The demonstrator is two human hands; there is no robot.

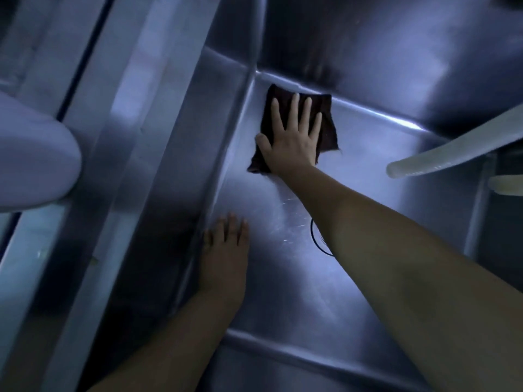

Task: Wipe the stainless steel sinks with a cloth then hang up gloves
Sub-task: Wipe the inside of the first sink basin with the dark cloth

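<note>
A dark brown cloth (328,108) lies flat on the floor of a deep stainless steel sink (382,142), close to its far left corner. My right hand (294,137) presses down on the cloth with straight, spread fingers. My left hand (225,250) rests flat with straight fingers on the sink floor, against the foot of the left wall. No gloves are in view.
A dark drain ring (317,236) shows partly behind my right forearm. A pale ribbed hose (441,154) reaches in from the right, with a second hose end (506,185) below it. A wide steel divider (147,137) borders the sink's left. A pale rounded object (34,154) sits at far left.
</note>
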